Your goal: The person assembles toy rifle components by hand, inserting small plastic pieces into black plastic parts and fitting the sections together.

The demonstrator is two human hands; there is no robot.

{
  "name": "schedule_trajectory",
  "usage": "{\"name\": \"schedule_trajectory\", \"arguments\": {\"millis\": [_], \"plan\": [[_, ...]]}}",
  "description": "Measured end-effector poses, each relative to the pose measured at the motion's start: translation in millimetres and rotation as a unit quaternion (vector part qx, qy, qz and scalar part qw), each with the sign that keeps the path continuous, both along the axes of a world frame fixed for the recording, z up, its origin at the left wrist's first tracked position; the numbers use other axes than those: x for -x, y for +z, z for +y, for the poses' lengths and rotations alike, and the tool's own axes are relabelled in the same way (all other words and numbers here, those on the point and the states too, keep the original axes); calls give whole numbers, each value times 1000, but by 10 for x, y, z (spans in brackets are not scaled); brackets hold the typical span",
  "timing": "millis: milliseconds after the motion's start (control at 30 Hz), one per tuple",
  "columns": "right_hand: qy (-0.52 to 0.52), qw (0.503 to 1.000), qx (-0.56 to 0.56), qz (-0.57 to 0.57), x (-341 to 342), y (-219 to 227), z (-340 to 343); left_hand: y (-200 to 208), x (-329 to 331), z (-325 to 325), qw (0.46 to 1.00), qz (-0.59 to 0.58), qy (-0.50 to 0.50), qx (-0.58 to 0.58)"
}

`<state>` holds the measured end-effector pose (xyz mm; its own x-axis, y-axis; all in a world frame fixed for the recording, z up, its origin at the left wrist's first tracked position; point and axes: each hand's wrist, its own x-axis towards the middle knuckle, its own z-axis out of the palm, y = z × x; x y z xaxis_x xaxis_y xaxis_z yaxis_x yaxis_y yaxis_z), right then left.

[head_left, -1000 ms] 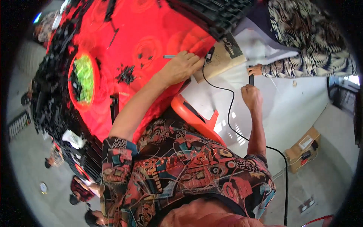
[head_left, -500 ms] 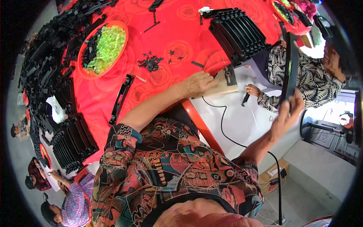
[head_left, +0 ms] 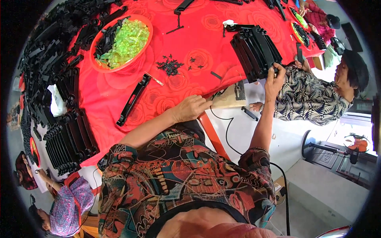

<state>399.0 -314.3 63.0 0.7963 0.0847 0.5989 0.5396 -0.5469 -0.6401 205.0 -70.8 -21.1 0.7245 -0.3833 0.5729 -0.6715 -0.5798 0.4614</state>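
Note:
My right hand [head_left: 274, 79] pinches the near end of a long black plastic part [head_left: 265, 45], which lies along the top of a stack of similar black parts [head_left: 244, 51] at the right of the table. My left hand [head_left: 192, 107] is by the table's front edge with its fingers curled in. Whether anything is in those fingers is hidden. Just right of it is a tan block [head_left: 228, 100] with a dark patch. A single black part [head_left: 133, 101] lies slantwise on the red cloth, left of my left hand.
An orange-rimmed bowl [head_left: 93, 59] holds yellow-green and black pieces. Small black bits [head_left: 170, 66] lie mid-cloth. Heaped black parts [head_left: 47, 43] and another stack [head_left: 69, 142] fill the left. A co-worker in a patterned shirt [head_left: 309, 95] sits right; a black cable [head_left: 230, 137] hangs nearby.
My right hand has swung up and left, bringing the long black part from beside the co-worker onto the stack. My left hand has drawn back left, off the tan block.

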Motion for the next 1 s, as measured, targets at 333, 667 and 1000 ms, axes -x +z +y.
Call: {"name": "schedule_trajectory", "arguments": {"millis": [333,667,1000], "plan": [[21,999,30,40,-136,-165,-278,-118,59,-35,1000,13,-8,1],[16,998,53,0,-168,-112,-279,-51,136,-37,999,34,-3,20],[-6,998,68,-18,-43,-55,-130,-31,209,18,999,23,13,27]]}}
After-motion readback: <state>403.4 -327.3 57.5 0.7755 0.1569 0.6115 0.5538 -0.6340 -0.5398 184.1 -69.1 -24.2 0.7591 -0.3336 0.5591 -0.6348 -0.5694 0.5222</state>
